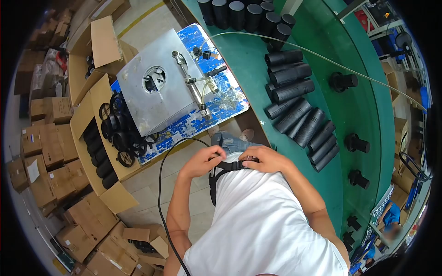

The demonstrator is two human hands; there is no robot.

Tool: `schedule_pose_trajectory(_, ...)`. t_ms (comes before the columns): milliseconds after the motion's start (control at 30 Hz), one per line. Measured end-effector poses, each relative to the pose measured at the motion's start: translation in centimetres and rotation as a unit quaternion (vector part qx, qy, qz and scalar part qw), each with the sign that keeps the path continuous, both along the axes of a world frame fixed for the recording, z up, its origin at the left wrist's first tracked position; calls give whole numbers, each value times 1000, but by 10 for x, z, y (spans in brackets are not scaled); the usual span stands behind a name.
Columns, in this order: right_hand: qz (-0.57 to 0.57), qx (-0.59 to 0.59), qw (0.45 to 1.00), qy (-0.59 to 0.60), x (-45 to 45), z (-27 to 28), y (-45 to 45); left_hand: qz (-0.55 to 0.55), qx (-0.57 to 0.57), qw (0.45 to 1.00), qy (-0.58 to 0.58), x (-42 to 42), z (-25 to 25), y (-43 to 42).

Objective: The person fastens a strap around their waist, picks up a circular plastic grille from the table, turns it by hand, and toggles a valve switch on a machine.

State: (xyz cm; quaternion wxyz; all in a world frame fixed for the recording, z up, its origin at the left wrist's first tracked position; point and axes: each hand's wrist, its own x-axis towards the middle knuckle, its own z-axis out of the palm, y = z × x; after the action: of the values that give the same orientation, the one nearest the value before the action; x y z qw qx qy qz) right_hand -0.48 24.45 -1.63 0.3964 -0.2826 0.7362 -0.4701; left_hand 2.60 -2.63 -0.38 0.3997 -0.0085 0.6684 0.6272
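While black strap (224,165) w/ buckle (236,165) lies across white shirt (262,216), L hand (203,162) curls nearly closed beside it, hold unclear; R hand (267,159) pinches strap by buckle. Cable (159,193) near L arm (179,207) could snag if arm swings.

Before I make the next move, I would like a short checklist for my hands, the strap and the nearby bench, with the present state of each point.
1. Both hands free: not ok; left hand and right hand hold the black strap at the waist.
2. Buckle between the hands: ok.
3. Buckle fully clicked: cannot tell; too small.
4. Black cable well away from the arms: not ok; it runs close along the left arm.
5. Lying black tubes on the green bench: ok, side by side.
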Motion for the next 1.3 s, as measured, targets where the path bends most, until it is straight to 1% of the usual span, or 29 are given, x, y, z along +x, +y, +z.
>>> schedule_pose_trajectory(67, -51, -14, 999, 6, 2, -1, 7, 8, -61, 997, -43, 15, -8, -14)
schedule_pose_trajectory(200, -105, 14, 994, -13, 5, -3, 22, -38, -167, 984, 45, 36, -25, -21)
schedule_pose_trajectory(300, -150, 41, 987, -45, 6, 3, 24, -23, -288, 947, 142, 37, -17, -22)
schedule_pose_trajectory(367, -173, 69, 979, -80, 4, 8, 23, 23, -296, 933, 202, 33, -13, -20)
schedule_pose_trajectory(467, -161, 105, 977, -90, 1, 8, 24, 67, -293, 905, 302, 20, 0, -14)
schedule_pose_trajectory(500, -194, 95, 974, -75, 2, 5, 21, 78, -289, 893, 338, 16, 4, -14)
schedule_pose_trajectory(600, -277, 80, 957, -17, 2, 3, 12, 83, -252, 919, 293, 6, 10, -18)
schedule_pose_trajectory(633, -271, 83, 959, -25, -2, 7, 7, 79, -243, 924, 283, 4, 10, -20)
schedule_pose_trajectory(700, -258, 87, 961, -40, -10, 16, -1, 72, -226, 935, 264, 1, 7, -24)
schedule_pose_trajectory(800, -142, 43, 986, -71, -11, 19, -13, 54, -166, 958, 228, 2, 5, -33)
schedule_pose_trajectory(900, -124, 52, 988, -73, -13, 11, -30, 62, -193, 946, 251, 0, 7, -42)
schedule_pose_trajectory(933, -128, 77, 988, -49, -15, 8, -36, 76, -191, 945, 254, -1, 8, -46)
schedule_pose_trajectory(1000, -158, 73, 985, -24, -19, 7, -51, 107, -191, 940, 260, -7, 13, -58)
schedule_pose_trajectory(1033, -173, 69, 982, -12, -22, 7, -60, 129, -200, 931, 276, -10, 16, -65)
schedule_pose_trajectory(1167, -157, 31, 987, -23, -35, 14, -93, 207, -245, 891, 320, -32, 26, -101)
schedule_pose_trajectory(1233, -142, 29, 989, -24, -39, 13, -103, 249, -267, 872, 326, -42, 31, -123)
schedule_pose_trajectory(1267, -134, 28, 990, -23, -40, 13, -108, 267, -290, 849, 352, -45, 31, -134)
schedule_pose_trajectory(1300, -133, 28, 990, -24, -41, 13, -112, 275, -300, 843, 352, -47, 33, -146)
